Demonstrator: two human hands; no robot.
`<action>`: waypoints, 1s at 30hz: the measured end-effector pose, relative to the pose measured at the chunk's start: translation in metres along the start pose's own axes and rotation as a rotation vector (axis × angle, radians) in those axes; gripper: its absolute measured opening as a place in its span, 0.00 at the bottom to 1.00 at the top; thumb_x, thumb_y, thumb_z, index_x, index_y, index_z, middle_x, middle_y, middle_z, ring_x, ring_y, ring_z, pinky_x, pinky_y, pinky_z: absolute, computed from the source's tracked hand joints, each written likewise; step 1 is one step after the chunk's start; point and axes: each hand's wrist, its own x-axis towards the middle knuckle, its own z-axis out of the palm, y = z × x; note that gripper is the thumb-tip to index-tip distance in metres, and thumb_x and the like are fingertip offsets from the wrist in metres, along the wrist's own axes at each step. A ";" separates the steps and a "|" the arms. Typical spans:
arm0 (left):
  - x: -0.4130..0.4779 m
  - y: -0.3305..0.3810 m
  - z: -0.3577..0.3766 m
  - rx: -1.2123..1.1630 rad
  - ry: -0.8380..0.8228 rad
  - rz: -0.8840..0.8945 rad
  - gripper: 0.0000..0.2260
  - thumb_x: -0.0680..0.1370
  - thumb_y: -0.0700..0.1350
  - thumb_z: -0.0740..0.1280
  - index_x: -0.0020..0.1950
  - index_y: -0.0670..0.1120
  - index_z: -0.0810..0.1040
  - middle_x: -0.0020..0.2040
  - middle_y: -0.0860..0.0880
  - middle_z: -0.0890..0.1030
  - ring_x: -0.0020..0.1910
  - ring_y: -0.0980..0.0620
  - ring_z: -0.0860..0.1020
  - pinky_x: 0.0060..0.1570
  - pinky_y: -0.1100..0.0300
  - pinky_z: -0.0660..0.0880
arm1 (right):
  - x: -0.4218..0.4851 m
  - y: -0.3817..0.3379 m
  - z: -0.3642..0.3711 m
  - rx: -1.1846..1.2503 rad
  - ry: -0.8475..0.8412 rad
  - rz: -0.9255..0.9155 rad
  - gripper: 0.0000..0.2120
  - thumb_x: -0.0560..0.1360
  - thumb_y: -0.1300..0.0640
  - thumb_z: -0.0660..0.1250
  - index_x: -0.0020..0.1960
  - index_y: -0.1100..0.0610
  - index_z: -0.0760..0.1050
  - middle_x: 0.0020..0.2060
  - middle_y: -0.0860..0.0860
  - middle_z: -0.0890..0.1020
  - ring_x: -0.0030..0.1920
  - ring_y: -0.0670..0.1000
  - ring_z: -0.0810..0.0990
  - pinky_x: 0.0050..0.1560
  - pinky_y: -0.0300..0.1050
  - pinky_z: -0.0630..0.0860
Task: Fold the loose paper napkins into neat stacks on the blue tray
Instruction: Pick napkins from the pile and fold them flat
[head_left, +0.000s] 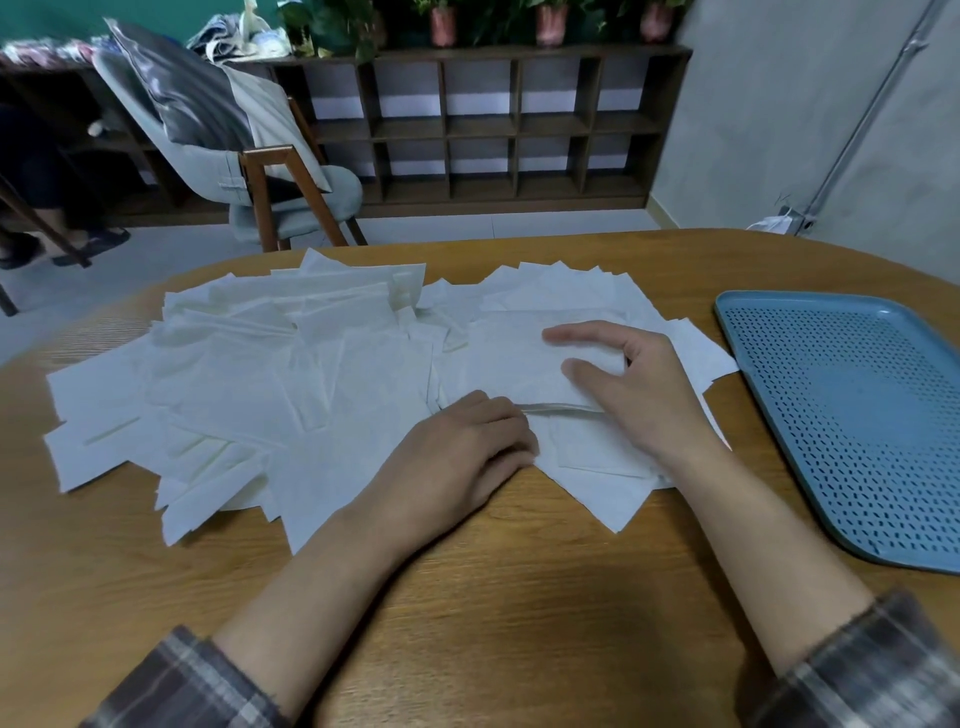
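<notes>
At mid-frame the right hand (636, 387) lies flat, fingers spread, on a half-folded napkin (506, 358) while the left hand (465, 447) curls at its crease, grip unclear; an uneven press could skew the fold or drag the loose napkins (260, 374) beneath.

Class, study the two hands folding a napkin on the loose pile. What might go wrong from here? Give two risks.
The napkin under the right hand lies on other loose sheets, so creasing it beside the left hand may catch a second sheet or skew the fold.
The tray sits apart to the right; reaching across may drag the pile.
</notes>
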 end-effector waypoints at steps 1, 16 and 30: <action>-0.001 0.000 0.000 -0.052 -0.024 -0.003 0.08 0.84 0.53 0.67 0.58 0.53 0.83 0.56 0.60 0.80 0.57 0.56 0.76 0.53 0.53 0.78 | 0.000 0.000 0.000 -0.002 -0.003 0.000 0.16 0.79 0.67 0.69 0.58 0.49 0.86 0.56 0.36 0.86 0.62 0.32 0.78 0.64 0.25 0.69; 0.001 0.018 0.002 0.010 0.026 0.099 0.05 0.87 0.45 0.63 0.56 0.48 0.78 0.54 0.54 0.77 0.52 0.52 0.75 0.51 0.52 0.76 | 0.001 0.001 0.000 -0.026 -0.014 0.012 0.17 0.79 0.67 0.69 0.59 0.48 0.86 0.58 0.36 0.85 0.64 0.33 0.78 0.65 0.26 0.69; -0.006 0.019 -0.027 -0.446 0.318 -0.275 0.05 0.85 0.43 0.67 0.54 0.51 0.81 0.48 0.58 0.84 0.50 0.56 0.82 0.47 0.66 0.74 | -0.001 -0.009 0.002 0.064 -0.012 0.091 0.10 0.82 0.57 0.68 0.56 0.48 0.87 0.56 0.36 0.86 0.63 0.34 0.79 0.62 0.30 0.72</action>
